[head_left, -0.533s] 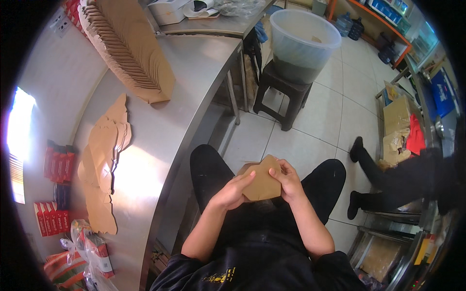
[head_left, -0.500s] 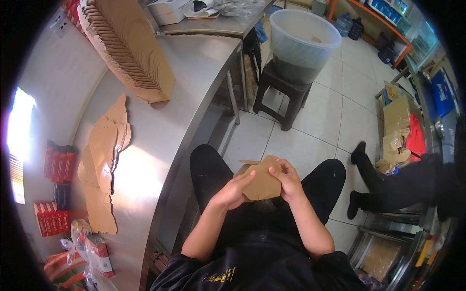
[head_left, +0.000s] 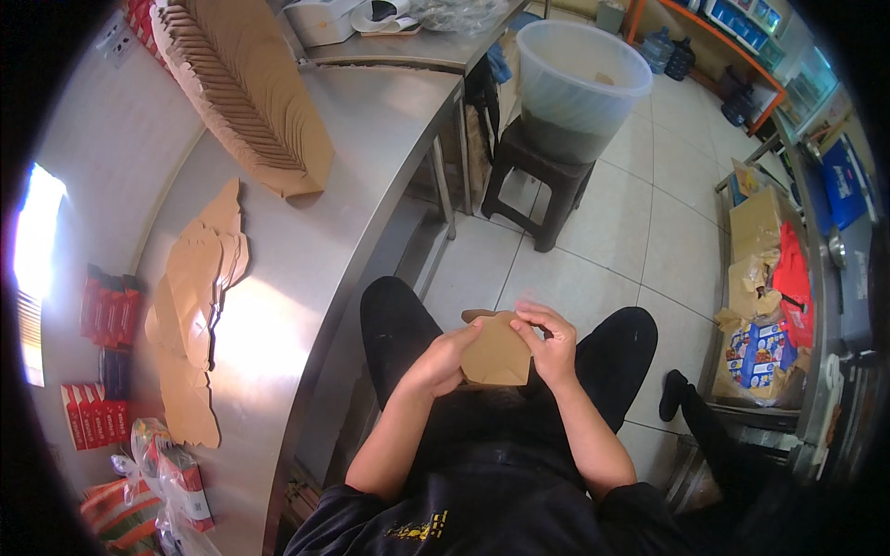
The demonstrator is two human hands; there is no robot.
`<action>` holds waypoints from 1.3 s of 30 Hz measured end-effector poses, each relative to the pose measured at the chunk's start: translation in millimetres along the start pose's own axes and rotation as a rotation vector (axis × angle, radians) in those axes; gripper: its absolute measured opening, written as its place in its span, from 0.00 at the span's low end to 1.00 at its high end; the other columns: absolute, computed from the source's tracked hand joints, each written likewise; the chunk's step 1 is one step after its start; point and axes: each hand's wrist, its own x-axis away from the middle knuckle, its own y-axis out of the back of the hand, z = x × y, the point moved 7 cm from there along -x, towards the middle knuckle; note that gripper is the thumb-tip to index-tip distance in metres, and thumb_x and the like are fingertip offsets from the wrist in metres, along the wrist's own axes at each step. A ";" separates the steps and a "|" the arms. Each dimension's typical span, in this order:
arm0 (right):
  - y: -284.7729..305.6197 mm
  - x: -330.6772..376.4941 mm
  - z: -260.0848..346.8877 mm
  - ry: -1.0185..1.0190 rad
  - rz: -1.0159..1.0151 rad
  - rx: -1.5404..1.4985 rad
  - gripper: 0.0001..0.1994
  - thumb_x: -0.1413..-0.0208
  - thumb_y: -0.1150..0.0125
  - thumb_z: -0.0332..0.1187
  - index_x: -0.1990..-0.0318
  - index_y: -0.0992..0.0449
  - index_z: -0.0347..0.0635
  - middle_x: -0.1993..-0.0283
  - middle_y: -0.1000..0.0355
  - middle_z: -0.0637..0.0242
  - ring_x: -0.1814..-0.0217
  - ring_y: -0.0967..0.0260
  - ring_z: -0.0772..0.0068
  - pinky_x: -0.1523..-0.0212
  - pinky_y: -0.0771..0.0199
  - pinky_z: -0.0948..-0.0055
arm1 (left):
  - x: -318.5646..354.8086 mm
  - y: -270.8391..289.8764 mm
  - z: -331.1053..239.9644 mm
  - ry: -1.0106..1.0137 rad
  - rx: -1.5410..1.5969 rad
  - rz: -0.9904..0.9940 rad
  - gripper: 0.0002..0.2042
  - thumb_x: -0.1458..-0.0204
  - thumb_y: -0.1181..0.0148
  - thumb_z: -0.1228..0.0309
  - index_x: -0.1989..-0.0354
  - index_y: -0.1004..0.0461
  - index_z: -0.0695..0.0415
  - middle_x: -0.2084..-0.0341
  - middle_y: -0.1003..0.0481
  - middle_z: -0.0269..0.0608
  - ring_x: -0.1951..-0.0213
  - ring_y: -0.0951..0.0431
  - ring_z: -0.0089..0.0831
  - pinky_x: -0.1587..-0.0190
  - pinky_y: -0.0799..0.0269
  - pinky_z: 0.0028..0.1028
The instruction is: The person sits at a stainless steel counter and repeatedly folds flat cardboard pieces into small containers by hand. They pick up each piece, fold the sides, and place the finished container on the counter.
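Cardboard box [head_left: 498,356] shifted slightly; left hand [head_left: 439,363] clasps its side, right hand [head_left: 553,347] pinches the top edge, both grips narrow, likely steadying it.

My left hand [head_left: 439,366], one: thumb extended. My right hand [head_left: 551,347], one: fingers bent. My forearms [head_left: 393,435], two: bare, converging.

We see yellow print [head_left: 422,526] on the shirt [head_left: 491,491] and pale lettering on red boxes [head_left: 95,417], too blurred to read surely.
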 end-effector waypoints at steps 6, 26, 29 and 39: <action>-14.8 1.4 28.3 0.161 0.165 0.111 0.07 0.47 0.24 0.25 0.64 0.17 0.33 0.51 0.16 0.55 0.49 0.17 0.64 0.46 0.21 0.68 | 2.0 3.2 1.1 -0.012 0.018 -0.017 0.27 0.27 0.52 0.54 0.38 0.30 0.70 0.45 0.23 0.51 0.44 0.21 0.38 0.41 0.26 0.38; -16.6 2.3 18.1 -0.134 0.058 0.030 0.16 0.41 0.26 0.33 0.52 0.20 0.30 0.52 0.16 0.57 0.49 0.19 0.70 0.44 0.23 0.69 | -0.5 2.3 -2.7 -0.423 -0.289 -0.012 0.16 0.39 0.33 0.76 0.46 0.29 0.62 0.56 0.23 0.36 0.54 0.23 0.22 0.50 0.25 0.26; -16.1 1.5 9.8 -0.182 0.132 -0.100 0.14 0.40 0.27 0.30 0.50 0.22 0.33 0.50 0.17 0.59 0.48 0.21 0.74 0.43 0.25 0.72 | 4.3 -2.7 -8.5 -0.388 -0.339 0.012 0.14 0.39 0.33 0.75 0.48 0.29 0.62 0.58 0.24 0.35 0.55 0.23 0.21 0.52 0.25 0.26; -11.8 -3.8 5.6 -0.243 0.179 -0.248 0.11 0.39 0.27 0.29 0.54 0.20 0.33 0.51 0.17 0.58 0.50 0.21 0.74 0.45 0.24 0.73 | 8.8 -6.6 -19.6 -0.395 -0.412 0.042 0.13 0.39 0.31 0.73 0.50 0.27 0.62 0.59 0.22 0.36 0.57 0.23 0.21 0.54 0.25 0.25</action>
